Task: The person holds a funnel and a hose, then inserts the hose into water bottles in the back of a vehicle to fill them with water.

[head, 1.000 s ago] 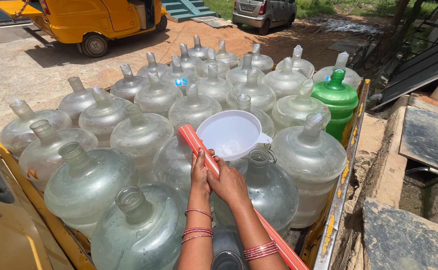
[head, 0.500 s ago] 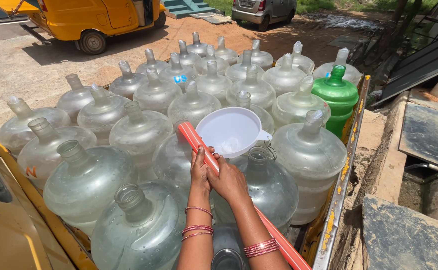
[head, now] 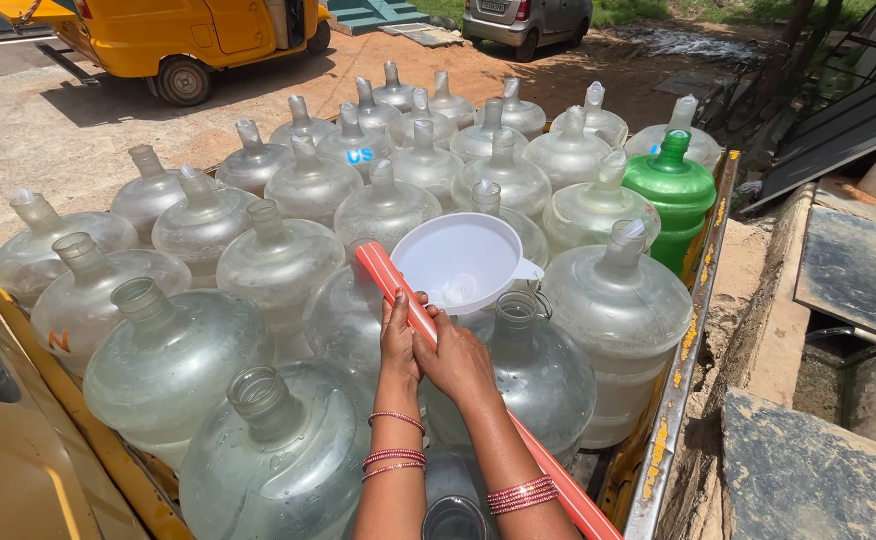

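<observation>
Two hands are closing around one long orange-red pipe (head: 413, 310), and both are sitting close together near its upper end. The left hand (head: 398, 345) is wrapping the pipe from the left side, with fingers curled over it, and the right hand (head: 455, 360) is pressing on it from the right, so the grip is a tight clasp with both palms against the tube. Both wrists are wearing thin red bangles.

The pipe is lying on a slant. Its long axis is running from the lower right corner of the view, beside the metal side rail (head: 683, 400) of the cargo bed, up toward the upper left. The open top end is pointing away from the person and is touching the rim of a white funnel (head: 463, 262). The funnel is tilting, with its wide mouth facing up and a little toward the camera, and it is resting above the neck of a clear water jar (head: 533, 370) just right of the hands.

Many big clear water jars are standing upright and packed together in the bed, all around the hands. One green jar (head: 670, 200) is standing among them at the right edge. Beyond the load, a yellow three-wheeler (head: 198, 40) and a grey car (head: 528, 20) are standing on reddish ground.
</observation>
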